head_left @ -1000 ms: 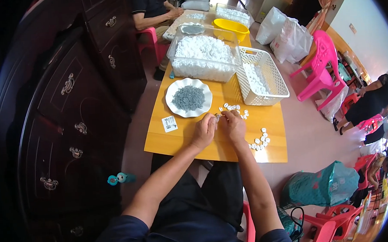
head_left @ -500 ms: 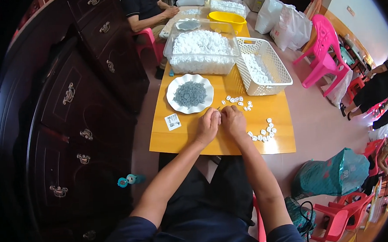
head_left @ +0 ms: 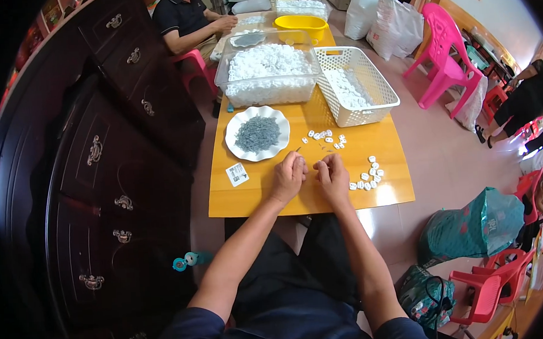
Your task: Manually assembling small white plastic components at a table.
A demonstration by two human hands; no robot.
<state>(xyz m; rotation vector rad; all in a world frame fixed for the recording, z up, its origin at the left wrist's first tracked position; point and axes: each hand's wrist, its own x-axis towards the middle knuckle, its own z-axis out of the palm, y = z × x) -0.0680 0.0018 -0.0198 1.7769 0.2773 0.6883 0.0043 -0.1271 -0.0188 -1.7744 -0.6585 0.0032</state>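
Note:
My left hand [head_left: 289,176] is closed in a pinch near the table's front edge. A thin dark pin-like piece [head_left: 298,148] sticks out at its fingertips. My right hand [head_left: 333,177] is a short gap to the right, its fingers pressed together; what they hold, if anything, is hidden. Beyond the hands lie a loose cluster of small white plastic pieces [head_left: 319,135] and a few tiny grey bits [head_left: 325,147]. More white pieces [head_left: 365,177] form a curved group right of my right hand. A white wavy-rimmed dish [head_left: 236,148] holds a heap of small grey pieces [head_left: 257,133].
A clear bin [head_left: 267,91] full of white pieces and a white perforated basket [head_left: 376,113] stand farther back, before a yellow tub [head_left: 301,24]. A printed square card [head_left: 237,174] lies at left. Another person [head_left: 184,20] sits at the far left; dark drawers [head_left: 118,171] line that side.
My hands have come apart, the right one shifting rightward and the left one staying pinched. Tiny grey bits beyond my right hand now show. The whole view has shifted slightly.

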